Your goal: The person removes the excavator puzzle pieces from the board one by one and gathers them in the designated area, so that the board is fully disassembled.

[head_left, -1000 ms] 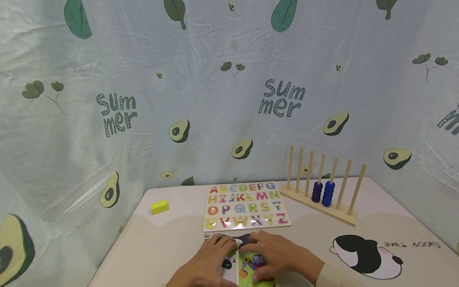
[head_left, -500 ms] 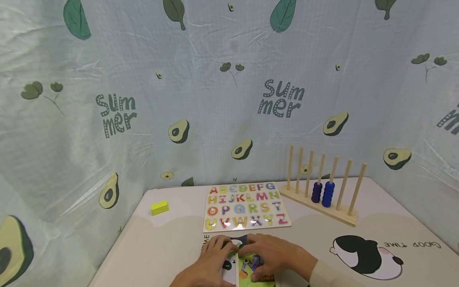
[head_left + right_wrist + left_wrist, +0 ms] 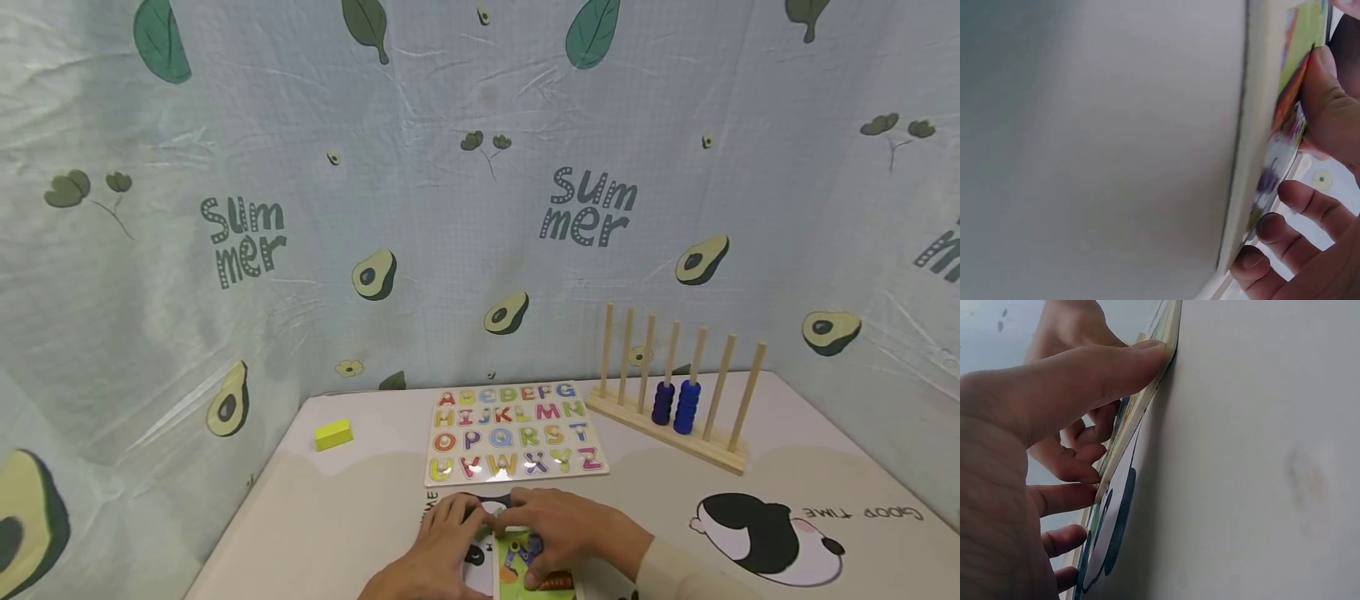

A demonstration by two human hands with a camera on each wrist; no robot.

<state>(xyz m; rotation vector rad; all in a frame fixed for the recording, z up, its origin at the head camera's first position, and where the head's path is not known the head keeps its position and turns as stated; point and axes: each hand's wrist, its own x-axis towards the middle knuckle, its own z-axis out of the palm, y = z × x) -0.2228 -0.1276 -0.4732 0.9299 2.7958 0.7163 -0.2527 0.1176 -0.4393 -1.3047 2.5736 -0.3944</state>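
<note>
Left fingers [image 3: 448,517] bent, right fingers [image 3: 531,512] bent, close together

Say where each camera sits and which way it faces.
Head: worn on the head, facing forward and down at table and picture board; left hand, right hand and right sleeve show.
Left wrist: on that wrist, facing the picture board's edge; left hand near, right hand beyond.
Right wrist: on that wrist, facing the picture board's edge; the right hand shows.
Shared: both wrist views show the picture board and right hand.
</note>
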